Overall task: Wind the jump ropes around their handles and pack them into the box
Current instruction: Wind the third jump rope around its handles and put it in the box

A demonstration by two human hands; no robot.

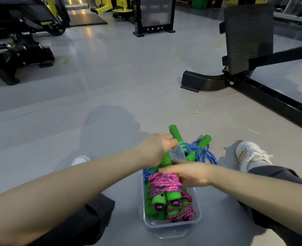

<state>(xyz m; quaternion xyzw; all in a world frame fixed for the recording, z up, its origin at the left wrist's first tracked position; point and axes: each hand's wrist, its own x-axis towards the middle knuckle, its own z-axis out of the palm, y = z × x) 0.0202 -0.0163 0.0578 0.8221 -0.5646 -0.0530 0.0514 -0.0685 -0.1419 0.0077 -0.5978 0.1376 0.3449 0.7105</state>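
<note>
A clear plastic box (171, 226) sits on the floor between my legs. Inside it lie pink jump ropes (164, 185) wound around green foam handles. A blue jump rope (201, 153) with green handles (176, 134) sticks out over the box's far end, partly loose. My left hand (155, 148) grips one of its green handles near the far rim. Flat on the upper end of the pink bundle rests my right hand (187, 174), pressing it down.
Grey gym floor all around. A black machine base and pad (244, 55) stand at the right, more black and yellow machines (19, 50) at the far left. My shoes (249, 153) flank the box. A small yellow scrap (195, 112) lies ahead.
</note>
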